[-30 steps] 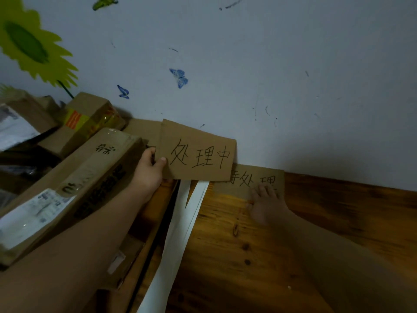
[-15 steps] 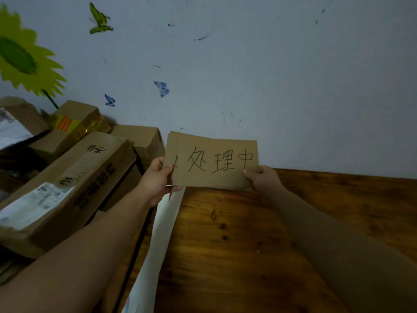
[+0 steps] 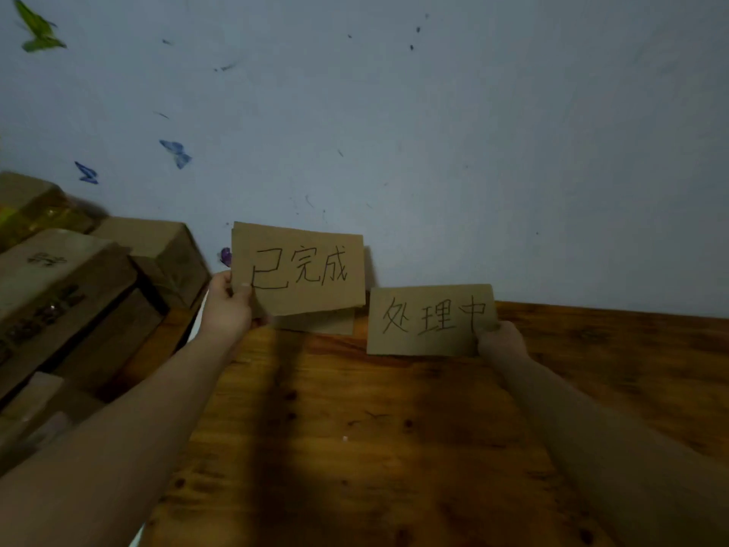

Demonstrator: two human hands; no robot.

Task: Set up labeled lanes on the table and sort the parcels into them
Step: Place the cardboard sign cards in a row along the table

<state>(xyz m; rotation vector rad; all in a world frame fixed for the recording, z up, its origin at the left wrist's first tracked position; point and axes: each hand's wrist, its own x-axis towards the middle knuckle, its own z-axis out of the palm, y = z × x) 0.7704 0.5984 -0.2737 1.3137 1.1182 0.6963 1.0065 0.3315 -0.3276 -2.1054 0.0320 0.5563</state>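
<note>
The left hand (image 3: pixel 227 305) pinches the lower left corner of the "已完成" card (image 3: pixel 300 270), thumb on the face and the other fingers hidden behind. At least one more card (image 3: pixel 315 324) peeks out below and behind it, held in the same pinch. The right hand (image 3: pixel 501 339) pinches the lower right corner of the "处理中" card (image 3: pixel 430 321); only the knuckles show, so how those fingers lie behind it I cannot tell. Both cards stand upright along the table's (image 3: pixel 355 428) far edge, facing the camera in front of the wall (image 3: pixel 434 132), the left one higher and just beside the right one. Whether the right card's bottom edge touches the wood is unclear. The parcels (image 3: pixel 59 294) are stacked at the table's left end, not yet sorted. The cards look like thin cut cardboard: light, and stiff enough to stay flat from one corner, though likely to crease if squeezed hard. A corner or side-edge pinch suits them. If leaned on the wall, they would probably slide on the smooth wood.
</note>
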